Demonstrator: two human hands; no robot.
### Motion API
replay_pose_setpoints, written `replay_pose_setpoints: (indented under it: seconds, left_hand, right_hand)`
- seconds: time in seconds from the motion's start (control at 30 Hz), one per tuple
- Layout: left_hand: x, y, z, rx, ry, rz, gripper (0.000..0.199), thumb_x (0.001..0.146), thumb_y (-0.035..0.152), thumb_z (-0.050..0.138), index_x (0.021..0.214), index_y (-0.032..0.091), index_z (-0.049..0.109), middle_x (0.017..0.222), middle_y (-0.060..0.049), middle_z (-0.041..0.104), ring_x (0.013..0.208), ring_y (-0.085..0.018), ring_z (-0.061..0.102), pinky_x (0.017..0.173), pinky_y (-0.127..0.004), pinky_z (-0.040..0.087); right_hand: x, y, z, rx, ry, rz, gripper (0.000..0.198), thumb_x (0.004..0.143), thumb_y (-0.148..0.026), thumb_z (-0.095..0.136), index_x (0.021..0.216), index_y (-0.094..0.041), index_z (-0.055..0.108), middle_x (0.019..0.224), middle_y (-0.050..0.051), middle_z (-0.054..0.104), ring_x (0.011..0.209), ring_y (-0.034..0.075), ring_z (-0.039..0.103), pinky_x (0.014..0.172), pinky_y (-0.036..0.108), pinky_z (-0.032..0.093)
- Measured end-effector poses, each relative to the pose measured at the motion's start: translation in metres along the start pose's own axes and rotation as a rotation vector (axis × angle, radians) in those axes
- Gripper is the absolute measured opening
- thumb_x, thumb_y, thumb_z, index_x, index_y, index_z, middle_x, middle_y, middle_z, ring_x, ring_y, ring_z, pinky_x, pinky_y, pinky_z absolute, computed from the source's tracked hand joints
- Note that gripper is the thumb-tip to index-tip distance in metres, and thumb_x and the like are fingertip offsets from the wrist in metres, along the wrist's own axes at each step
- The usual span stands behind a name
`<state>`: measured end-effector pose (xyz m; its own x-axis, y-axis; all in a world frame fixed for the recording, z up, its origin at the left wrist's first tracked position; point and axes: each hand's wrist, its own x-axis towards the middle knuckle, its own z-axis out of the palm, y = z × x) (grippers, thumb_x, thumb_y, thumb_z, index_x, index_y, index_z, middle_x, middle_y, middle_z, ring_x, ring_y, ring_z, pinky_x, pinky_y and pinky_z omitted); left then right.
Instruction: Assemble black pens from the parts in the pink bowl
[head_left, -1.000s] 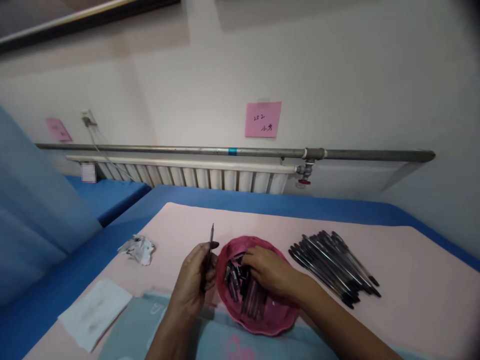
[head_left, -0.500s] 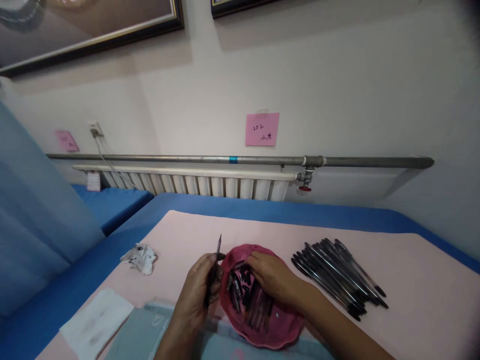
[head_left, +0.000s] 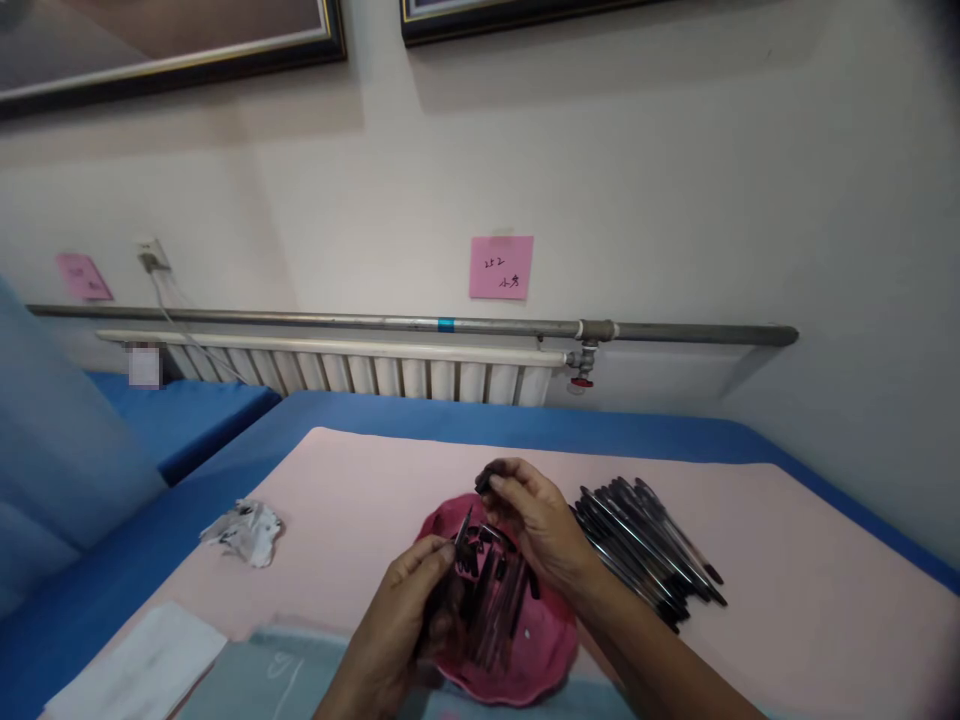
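Observation:
My left hand (head_left: 397,605) is closed around a pen (head_left: 464,526) whose pointed tip sticks up past the thumb; the rest of its barrel is mostly hidden in the fingers. Just above the far rim of a pink basket (head_left: 551,665), my right hand (head_left: 541,522) pinches a small black pen part (head_left: 486,481), perhaps a cap. Inside the basket lie clear pen barrels (head_left: 496,625) and several small black pieces. Right of my right forearm, a pile of assembled black pens (head_left: 637,540) rests on the pink sheet.
Crumpled, ink-stained tissue (head_left: 247,532) lies at the left, with a folded white cloth (head_left: 139,665) nearer me. A blue-green cloth (head_left: 262,675) runs along the front. Behind the blue bed edge (head_left: 420,420) stand a radiator (head_left: 375,375) and a pipe (head_left: 510,326).
My right hand has come up out of the basket with a small black part. My left hand, with the pen, is now over the basket's left side. The view has shifted slightly right.

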<state>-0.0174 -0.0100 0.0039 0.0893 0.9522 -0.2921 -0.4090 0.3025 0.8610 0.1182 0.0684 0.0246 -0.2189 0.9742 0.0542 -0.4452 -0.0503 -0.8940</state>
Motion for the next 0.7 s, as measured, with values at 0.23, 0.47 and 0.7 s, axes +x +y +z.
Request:
replay_pose_setpoints:
  seconds: [0.23, 0.47, 0.7]
  left_hand:
    - [0.0011, 0.0012, 0.0000, -0.001, 0.009, -0.012, 0.034, 0.069, 0.045, 0.068, 0.072, 0.019, 0.047, 0.050, 0.008, 0.042, 0.035, -0.002, 0.025, 0.037, -0.019, 0.012]
    - [0.0009, 0.0016, -0.0016, 0.006, -0.010, -0.015, 0.031, 0.070, 0.044, 0.065, 0.074, 0.019, 0.049, 0.049, 0.008, 0.043, 0.034, -0.002, 0.026, 0.036, -0.019, 0.010]
    - [-0.0013, 0.0027, -0.0037, -0.055, -0.023, -0.029, 0.028, 0.069, 0.037, 0.066, 0.083, 0.018, 0.050, 0.052, 0.007, 0.046, 0.033, -0.001, 0.027, 0.034, -0.017, 0.009]
  right_hand:
    - [-0.0053, -0.0012, 0.0009, -0.201, -0.079, -0.029, 0.022, 0.070, -0.032, 0.068, 0.085, -0.018, 0.060, 0.064, -0.003, 0.059, 0.056, 0.010, 0.052, 0.056, 0.024, 0.042]
    - [-0.0097, -0.0005, 0.0041, -0.266, -0.087, -0.014, 0.019, 0.072, -0.031, 0.064, 0.086, -0.018, 0.060, 0.065, -0.003, 0.058, 0.052, 0.008, 0.047, 0.051, 0.022, 0.037]
    - [-0.0092, 0.0003, 0.0043, -0.225, -0.101, 0.041, 0.022, 0.066, -0.030, 0.069, 0.082, -0.019, 0.059, 0.063, -0.004, 0.056, 0.053, 0.009, 0.048, 0.052, 0.022, 0.038]
